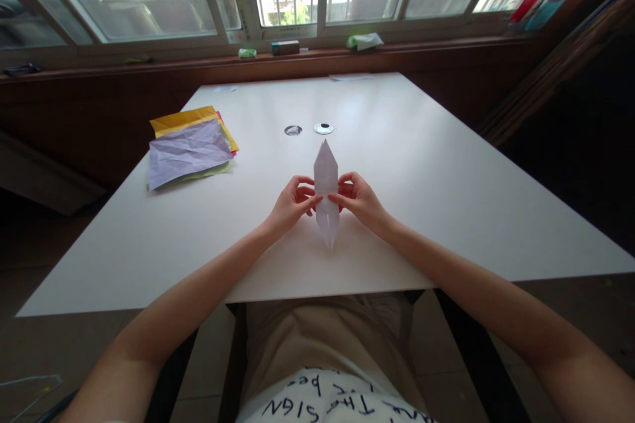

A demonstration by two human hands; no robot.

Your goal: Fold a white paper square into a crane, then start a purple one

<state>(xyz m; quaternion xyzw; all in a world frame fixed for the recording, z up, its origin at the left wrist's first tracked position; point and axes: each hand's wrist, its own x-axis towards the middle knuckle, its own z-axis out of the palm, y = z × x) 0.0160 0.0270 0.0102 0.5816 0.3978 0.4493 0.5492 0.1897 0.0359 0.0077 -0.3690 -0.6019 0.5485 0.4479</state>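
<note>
Between my two hands stands a folded piece of white paper (326, 170), long and narrow, with a pointed top and a split, pointed lower end. My left hand (299, 199) pinches its left edge near the middle, thumb on the near face and fingers curled behind. On the opposite edge my right hand (353, 195) grips it the same way, the two thumb tips close together. The paper is held upright over the white table (426, 211), near its front edge. Whether its lower tip touches the tabletop I cannot tell.
A pile of creased sheets lies at the table's left, a pale purple sheet (188, 152) over a yellow one (183, 120). Two round table fittings, one a silver ring (323, 128), sit beyond the paper. Small items, including a green-and-white packet (364, 41), line the windowsill.
</note>
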